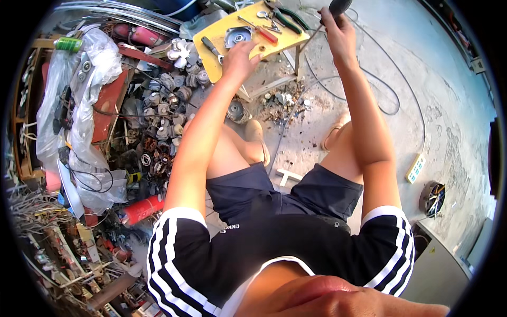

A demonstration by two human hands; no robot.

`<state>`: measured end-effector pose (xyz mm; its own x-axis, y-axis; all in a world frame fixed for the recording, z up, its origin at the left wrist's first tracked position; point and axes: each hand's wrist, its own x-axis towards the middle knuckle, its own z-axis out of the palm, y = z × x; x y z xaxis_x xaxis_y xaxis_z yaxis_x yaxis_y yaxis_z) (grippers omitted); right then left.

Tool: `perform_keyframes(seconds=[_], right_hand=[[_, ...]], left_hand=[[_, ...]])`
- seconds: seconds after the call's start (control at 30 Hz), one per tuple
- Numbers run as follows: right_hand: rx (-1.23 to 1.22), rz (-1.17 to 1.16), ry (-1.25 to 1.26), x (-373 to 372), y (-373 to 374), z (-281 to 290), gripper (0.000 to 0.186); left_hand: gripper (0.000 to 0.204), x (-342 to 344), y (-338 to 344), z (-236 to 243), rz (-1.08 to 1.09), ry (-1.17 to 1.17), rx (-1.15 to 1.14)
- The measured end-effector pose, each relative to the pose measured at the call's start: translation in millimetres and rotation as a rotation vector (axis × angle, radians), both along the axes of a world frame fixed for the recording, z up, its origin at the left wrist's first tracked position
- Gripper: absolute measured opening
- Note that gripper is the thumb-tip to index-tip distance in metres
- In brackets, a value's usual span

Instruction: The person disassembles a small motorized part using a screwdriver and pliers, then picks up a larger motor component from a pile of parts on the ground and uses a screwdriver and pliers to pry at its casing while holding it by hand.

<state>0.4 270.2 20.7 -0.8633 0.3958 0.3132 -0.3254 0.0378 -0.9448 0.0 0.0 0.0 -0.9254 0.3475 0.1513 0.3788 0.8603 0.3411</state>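
My left hand point(241, 61) rests at the near edge of a small yellow table point(227, 33), thumb and forefinger apart, with nothing visible between them. A square metal part with a round centre point(238, 37) lies just beyond it. A dark-handled tool point(210, 46) lies to its left. Raised at the table's right corner, my right hand point(339, 33) is closed around a tool with a rounded black handle point(339, 6). Its thin shaft slants down toward the table's corner. On the top lie a red-handled screwdriver point(267, 35), green-handled pliers point(290, 20) and several small metal pieces.
Scrap motors point(163, 113), plastic sheeting point(87, 121) and a red cylinder point(142, 210) crowd the left. Debris point(285, 103) litters the floor below the table. A cable point(391, 58) loops at right, leading to a power strip point(416, 168). A round container point(433, 198) stands nearby.
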Motion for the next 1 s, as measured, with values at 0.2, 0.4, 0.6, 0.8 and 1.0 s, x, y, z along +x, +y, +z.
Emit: perform_keyframes(seconds=[0.2,0.4,0.6,0.8,1.0], right_hand=[[-0.102,-0.021,-0.044,-32,1,25,0.036],[-0.147,-0.103,-0.047,-43,-6,10,0.037],[-0.211,-0.193,0.004,-47,-9,22,0.043],[-0.239,-0.311,-0.035,-58,7,18,0.046],[-0.093,-0.152,0.036,-40,-30,21,0.025]], left_hand=[[0.023,-28,34,-14,0.019,0.223,-0.085],[0.027,46,47,-12,-0.353,0.274,0.016],[0.041,-21,-2,21,0.100,0.210,0.094],[0.108,-62,-3,22,0.399,0.012,-0.124],[0.124,-79,3,6,0.469,-0.137,-0.335]])
